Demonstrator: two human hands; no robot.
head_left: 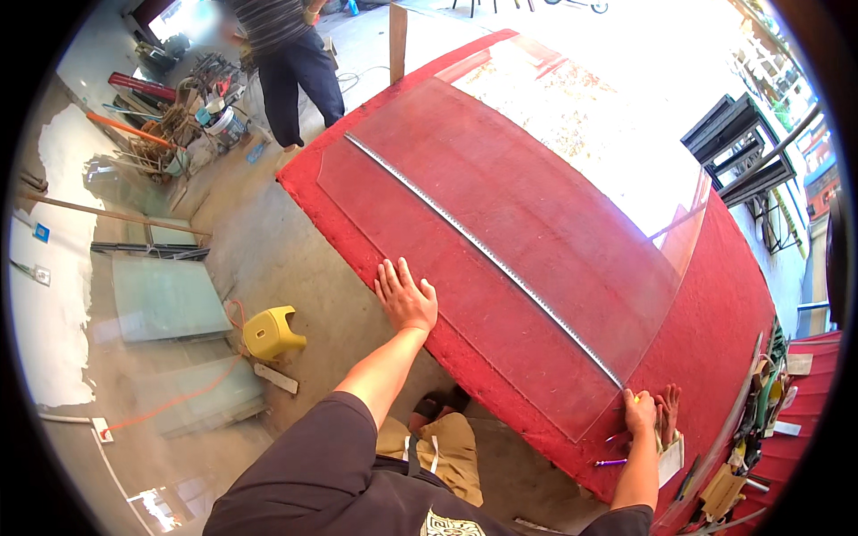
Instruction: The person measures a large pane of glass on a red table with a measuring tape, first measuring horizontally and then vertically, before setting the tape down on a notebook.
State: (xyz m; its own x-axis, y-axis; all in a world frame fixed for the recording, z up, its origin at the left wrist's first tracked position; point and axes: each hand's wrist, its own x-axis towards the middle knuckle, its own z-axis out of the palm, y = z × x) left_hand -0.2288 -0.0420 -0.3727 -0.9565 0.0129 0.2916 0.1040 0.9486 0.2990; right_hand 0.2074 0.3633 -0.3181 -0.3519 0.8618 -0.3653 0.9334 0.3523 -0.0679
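My left hand lies flat with its fingers spread, on the near edge of the red-covered table. A tinted, see-through sheet, apparently glass, rests on that table. Across it runs the pale, graduated blade of a tape measure. At the blade's right end, by the sheet's edge, my right hand is closed, a bit of yellow showing at its fingers; the case is mostly hidden. Beside it lie a brown glove-like thing, a whitish pad and a purple pen.
Loose tools crowd the table's right end. A yellow stool stands on the floor at left, near glass panes leaning on the wall. Another person stands beyond the table's far left corner, near an upright wooden board.
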